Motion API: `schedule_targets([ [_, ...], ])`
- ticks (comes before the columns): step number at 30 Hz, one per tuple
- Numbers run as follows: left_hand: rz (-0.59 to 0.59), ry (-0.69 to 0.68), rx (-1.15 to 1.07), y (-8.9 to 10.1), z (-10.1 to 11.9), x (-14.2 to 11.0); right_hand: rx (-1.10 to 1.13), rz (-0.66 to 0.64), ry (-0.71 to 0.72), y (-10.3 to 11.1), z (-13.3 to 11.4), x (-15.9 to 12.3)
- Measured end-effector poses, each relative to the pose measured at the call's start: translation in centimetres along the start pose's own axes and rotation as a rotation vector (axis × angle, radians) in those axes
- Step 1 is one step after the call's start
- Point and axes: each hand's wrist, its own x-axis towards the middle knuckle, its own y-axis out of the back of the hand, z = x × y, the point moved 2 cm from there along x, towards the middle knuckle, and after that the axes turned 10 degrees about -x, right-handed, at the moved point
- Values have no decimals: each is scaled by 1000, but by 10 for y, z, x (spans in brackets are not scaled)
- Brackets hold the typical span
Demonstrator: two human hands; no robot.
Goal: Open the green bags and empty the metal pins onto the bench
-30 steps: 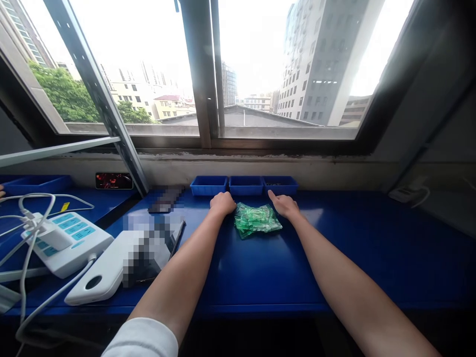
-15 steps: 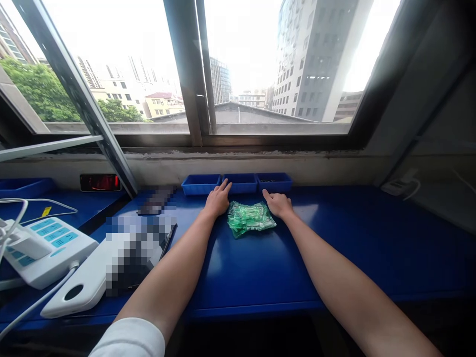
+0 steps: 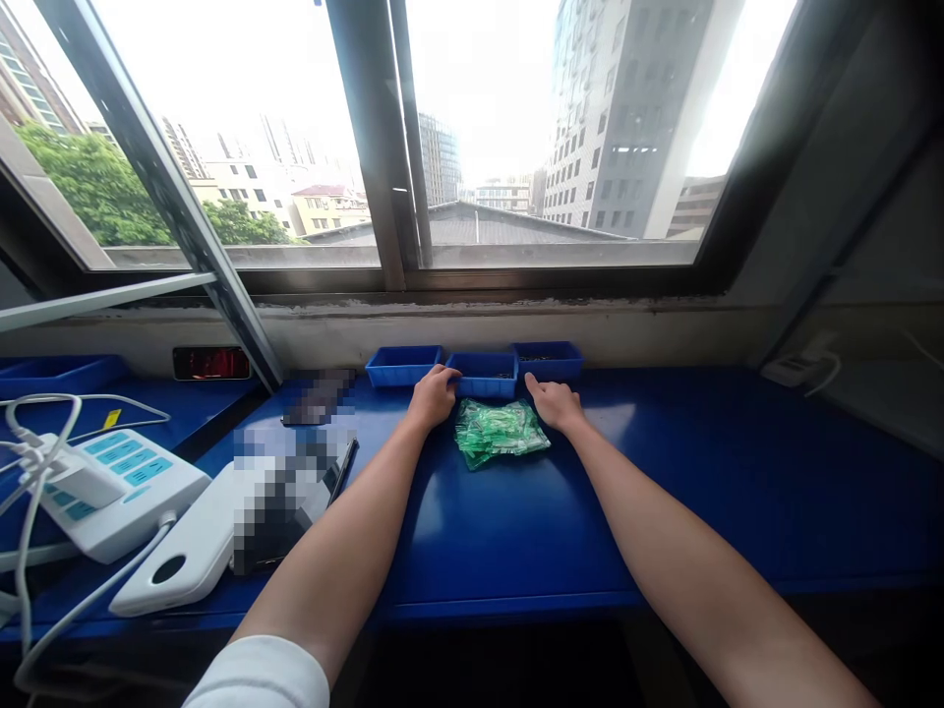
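Three small blue bins stand in a row by the wall. My left hand is closed on the left end of the middle blue bin, which sits slightly forward of its neighbours. Small dark pieces show inside it. Beside the bag's right edge rests my right hand, one digit stretched towards the bins and apart from the others, with nothing visible in it. Between my hands lies a clear bag of green-and-clear pieces. The left blue bin and the right blue bin flank the middle one; dark bits lie in the right one.
A white power strip with cables and a white power bank are on the left of the blue table. A phone leans behind them. Pixelated items lie left of my left forearm. A metal shelf post rises at the left.
The middle blue bin has come a little towards me, out of line with the others. My left fingers have gone from stretched out to curled at its end. My right hand is nearly still.
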Motion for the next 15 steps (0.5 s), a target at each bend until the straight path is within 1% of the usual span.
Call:
schedule_targets([
  [2, -7, 32, -39, 3, 1, 1, 1, -6, -6, 1, 0, -1],
  [5, -82, 130, -113, 9, 3, 4, 11, -14, -10, 2, -1, -2],
  [7, -115, 174, -199, 11, 3, 5, 53, -10, 5, 3, -3, -4],
  [8, -108, 194, -258, 12, 2, 4, 89, -1, 26, 3, -4, -4],
  [10, -47, 253, -403, 11, -2, 2, 182, 23, 88, 3, -7, -5],
  [13, 52, 415, -612, 4, -11, -1, 316, 33, 165, 2, -10, -5],
  [15, 65, 498, -699, -3, -16, -2, 384, 15, 185, 0, -10, -4],
])
